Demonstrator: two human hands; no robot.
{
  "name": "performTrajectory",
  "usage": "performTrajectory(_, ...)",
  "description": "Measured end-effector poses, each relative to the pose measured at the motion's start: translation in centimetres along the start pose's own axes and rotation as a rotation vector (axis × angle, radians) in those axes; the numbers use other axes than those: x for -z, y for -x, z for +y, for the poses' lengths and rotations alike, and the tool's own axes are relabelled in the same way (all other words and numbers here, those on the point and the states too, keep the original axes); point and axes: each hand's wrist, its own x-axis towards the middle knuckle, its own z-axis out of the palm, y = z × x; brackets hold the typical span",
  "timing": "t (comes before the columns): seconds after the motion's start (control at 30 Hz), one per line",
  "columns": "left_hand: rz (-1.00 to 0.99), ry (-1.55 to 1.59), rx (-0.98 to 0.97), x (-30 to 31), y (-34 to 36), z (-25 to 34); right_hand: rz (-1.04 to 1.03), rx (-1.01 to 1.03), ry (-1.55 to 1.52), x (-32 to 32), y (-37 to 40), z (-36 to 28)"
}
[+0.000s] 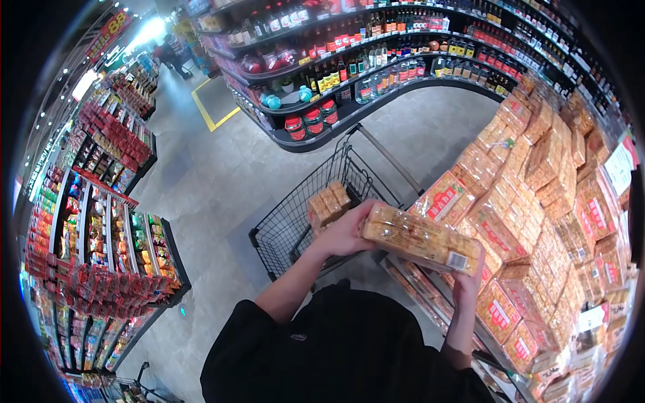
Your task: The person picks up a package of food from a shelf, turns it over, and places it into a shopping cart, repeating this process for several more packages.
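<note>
Between my two hands is a long, clear-wrapped pack of pastry (pixel 420 238), golden brown, with a white barcode label near its right end. My left hand (pixel 346 232) grips its left end, and my right hand (pixel 468 275) holds the right end from below, its fingers partly hidden. Behind my left hand stands a wire shopping cart (pixel 285 225). Similar wrapped packs (pixel 329 203) sit inside the cart, partly covered by my hand and wrist. To the right, close to my right hand, rises a big stack of wrapped pastry packs (pixel 497 228), some with red labels.
Curved shelves (pixel 376 80) with bottles and jars line the back. Snack racks (pixel 101 228) stand along the left side. Grey floor (pixel 201 242) lies between the racks and the cart. Part of another cart (pixel 134 386) shows at bottom left. People are visible far down the aisle.
</note>
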Motion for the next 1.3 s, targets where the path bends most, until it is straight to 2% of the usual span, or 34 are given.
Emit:
performTrajectory(0.57,0.018,0.045,-0.022,-0.5,0.1,0.5,0.022,-0.024,-0.019,0.2,0.8,0.4)
performTrajectory(0.73,0.037,0.194,0.005,-0.4,0.4,0.5,0.052,-0.076,0.043,-0.2,0.7,-0.2)
performTrajectory(0.9,0.046,0.161,0.023,0.0,0.5,0.4,-0.015,0.03,0.103,-1.2,0.2,-0.9)
performTrajectory(1.1,0.008,0.17,-0.022,0.4,0.5,-0.5,-0.012,0.038,0.117,-1.6,0.5,-1.3)
performTrajectory(1.2,-0.001,0.184,0.011,-0.3,0.3,-1.5,0.029,0.009,0.073,-1.3,1.2,-1.9)
performTrajectory(1.3,-0.043,0.213,0.049,-2.4,-0.5,-1.5,0.086,0.069,0.1,0.3,2.4,-2.1)
